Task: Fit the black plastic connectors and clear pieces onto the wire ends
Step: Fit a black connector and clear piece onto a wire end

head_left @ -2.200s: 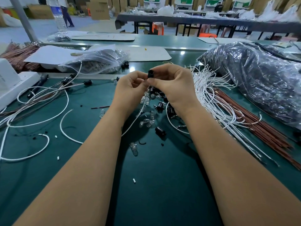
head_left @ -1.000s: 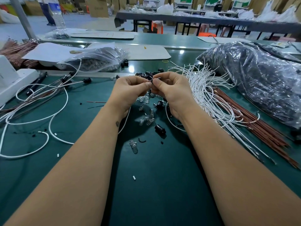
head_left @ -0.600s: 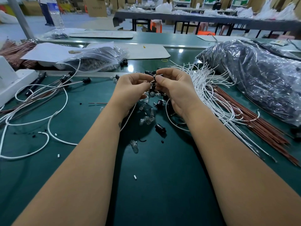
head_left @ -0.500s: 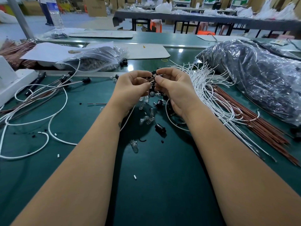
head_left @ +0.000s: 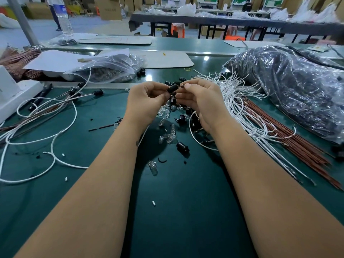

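Pinching black connector (head_left: 172, 88), no legible writing

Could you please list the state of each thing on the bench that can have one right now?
Left hand: grip on a black connector, raised off the mat.
Right hand: pinching a wire end at the connector.
Loose black connector: lying on its side.
Clear piece: lying flat, unfitted.
White wires: loose, fanned out.
Zip bag: lying on its side.
Water bottle: upright.
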Demonstrator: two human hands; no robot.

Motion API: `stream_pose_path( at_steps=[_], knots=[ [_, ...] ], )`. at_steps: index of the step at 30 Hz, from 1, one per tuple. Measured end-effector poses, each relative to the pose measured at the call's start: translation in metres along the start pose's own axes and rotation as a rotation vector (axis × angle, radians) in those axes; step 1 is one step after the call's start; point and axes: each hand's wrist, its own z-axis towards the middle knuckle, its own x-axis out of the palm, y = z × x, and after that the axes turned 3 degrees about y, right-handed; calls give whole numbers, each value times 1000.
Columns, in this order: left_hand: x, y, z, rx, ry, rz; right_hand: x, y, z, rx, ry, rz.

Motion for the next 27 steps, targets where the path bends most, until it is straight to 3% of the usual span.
stream_pose_path(
  at_steps=[12, 20, 27],
  knots=[
    [-1, -1, -4, 64, 40, 139, -5, -5, 4, -181, -35, -279],
    [-2, -7, -6, -68, 193, -119, -6, -5, 4, -189, -18, -235],
    [0, -4, -6, -70, 217, -96, -4, -6, 5, -199, -63, -364]
  ],
)
